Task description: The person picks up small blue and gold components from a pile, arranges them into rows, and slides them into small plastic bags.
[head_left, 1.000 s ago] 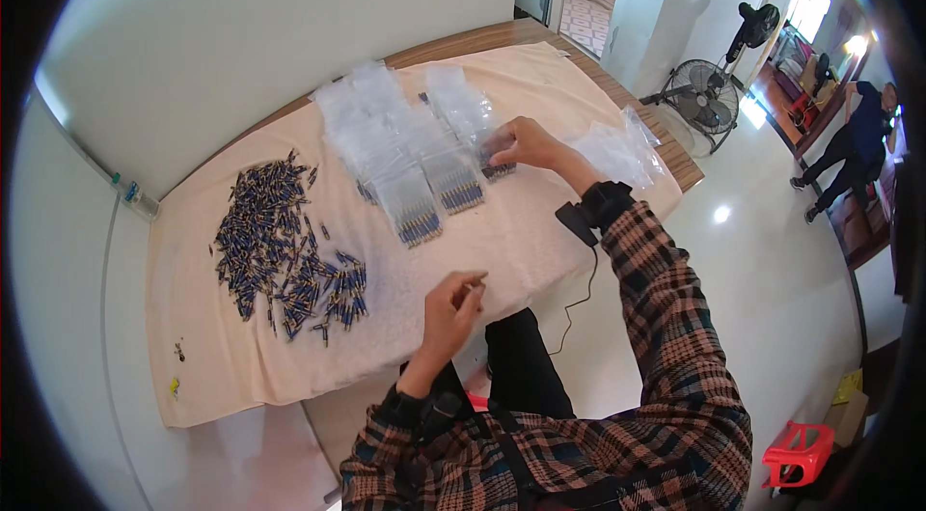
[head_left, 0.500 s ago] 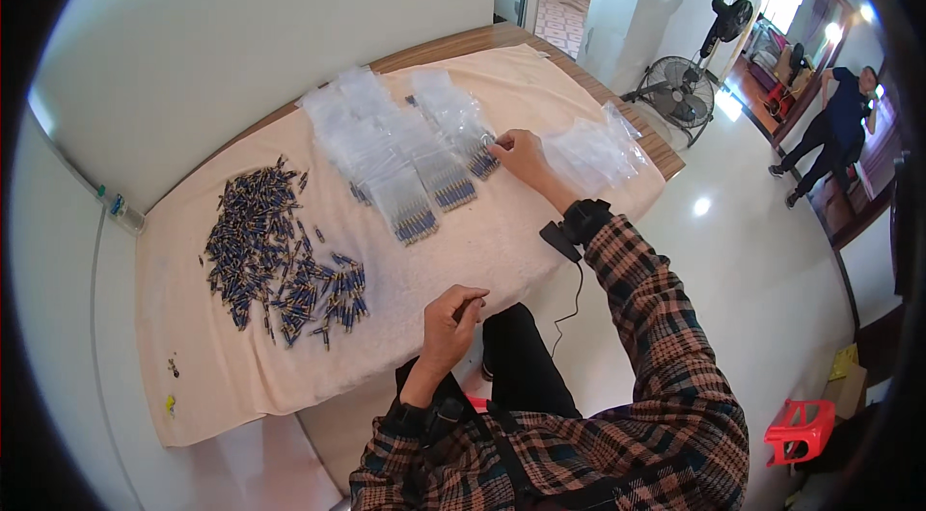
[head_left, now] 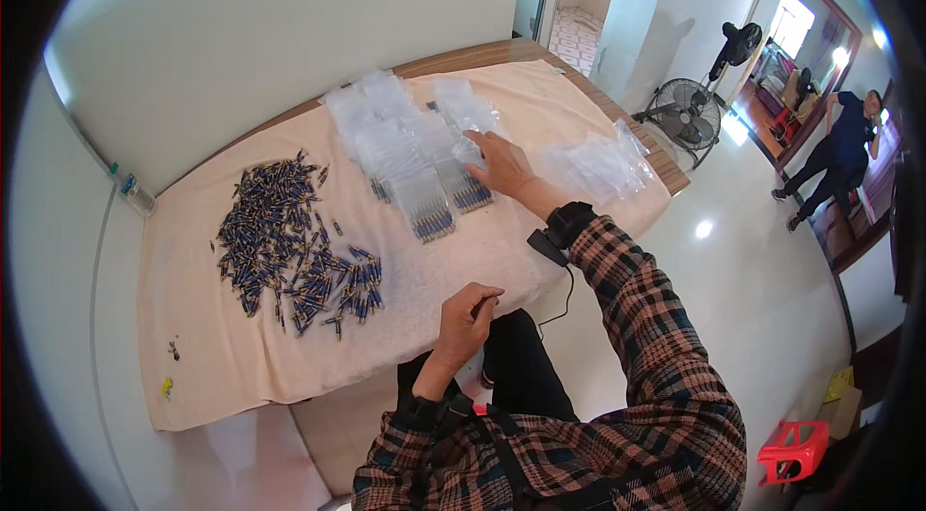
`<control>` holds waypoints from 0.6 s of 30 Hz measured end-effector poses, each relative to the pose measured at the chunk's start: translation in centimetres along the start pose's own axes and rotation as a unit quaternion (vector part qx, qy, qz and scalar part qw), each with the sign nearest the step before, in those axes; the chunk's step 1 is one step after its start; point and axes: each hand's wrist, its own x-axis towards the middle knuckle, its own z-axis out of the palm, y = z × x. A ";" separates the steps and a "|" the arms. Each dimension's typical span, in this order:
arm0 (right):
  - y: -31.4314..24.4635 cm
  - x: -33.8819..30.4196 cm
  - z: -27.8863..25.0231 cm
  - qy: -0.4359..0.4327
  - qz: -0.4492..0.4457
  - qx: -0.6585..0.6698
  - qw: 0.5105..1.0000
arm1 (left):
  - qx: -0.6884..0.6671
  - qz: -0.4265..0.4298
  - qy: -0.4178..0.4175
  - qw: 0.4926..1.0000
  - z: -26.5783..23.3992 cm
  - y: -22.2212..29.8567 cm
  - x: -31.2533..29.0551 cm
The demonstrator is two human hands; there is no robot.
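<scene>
Clear flat plastic bags with rows of slim blue-and-gold cylindrical pieces (head_left: pixel 425 205) lie overlapped on the peach cloth (head_left: pixel 222 357), spread from 8 to 10 o'clock of the right hand (head_left: pixel 502 166).

Head view, all clock calls centred on that hand, 12 = top of picture. I have the right hand back-up over the right-side bags, thumb and index apart with a clear gap; can't tell from here if the tips touch plastic. Left hand (head_left: pixel 466 318) at 6, by the cloth's near edge, fingers curled, thumb-index gap narrow; can't tell if anything's pinched. Loose heap of blue-and-gold pieces (head_left: pixel 275 231) between 8 and 9, well apart from both hands. Thin clear plastic sleeves (head_left: pixel 593 168) at 3, near the right hand. Black round-caged fan (head_left: pixel 686 113) between 2 and 3, red plastic stool (head_left: pixel 793 453) between 4 and 5.
</scene>
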 end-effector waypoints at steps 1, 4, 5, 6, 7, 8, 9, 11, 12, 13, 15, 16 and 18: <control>-0.3 0.0 0.2 -0.024 0.026 -0.020 0.999 | 0.001 0.000 0.000 1.000 0.1 0.1 0.1; -1.3 0.3 1.2 -0.053 0.058 -0.040 0.996 | 0.007 0.001 0.001 1.000 -0.1 0.0 0.2; -1.1 0.2 1.4 -0.056 0.066 -0.044 0.995 | 0.009 0.004 -0.002 1.000 0.0 0.1 0.3; -1.0 0.2 1.8 -0.057 0.076 -0.049 0.994 | 0.012 0.009 -0.007 1.000 0.0 0.2 0.5; 0.1 0.0 1.9 -0.024 0.078 -0.016 0.997 | 0.002 0.017 -0.032 0.999 0.4 0.6 0.9; 1.2 0.0 2.1 0.012 0.079 0.015 0.997 | 0.002 0.007 -0.025 1.000 0.5 0.9 0.9; 1.6 0.2 2.7 0.029 0.079 -0.005 0.996 | 0.005 -0.007 -0.014 1.000 0.4 1.0 0.8; 2.4 0.5 2.5 0.031 0.098 0.007 0.995 | -0.002 0.001 -0.030 1.000 0.7 0.9 1.0; 2.2 0.5 2.1 0.016 0.113 0.046 0.992 | 0.002 0.001 -0.016 1.000 0.7 0.7 0.9; 2.1 0.0 1.4 0.025 0.125 0.037 0.991 | -0.002 0.006 -0.032 0.999 0.8 0.4 0.9; 0.6 -0.4 0.1 0.029 0.070 0.092 0.993 | -0.004 -0.002 -0.018 1.000 0.5 -0.1 0.5; 0.7 -0.6 -1.0 0.035 0.075 0.085 0.993 | -0.007 -0.005 -0.011 1.000 0.5 -0.2 0.6; 1.5 -1.9 -2.8 0.063 0.124 0.113 0.984 | -0.005 -0.010 -0.017 1.000 0.5 -0.2 0.5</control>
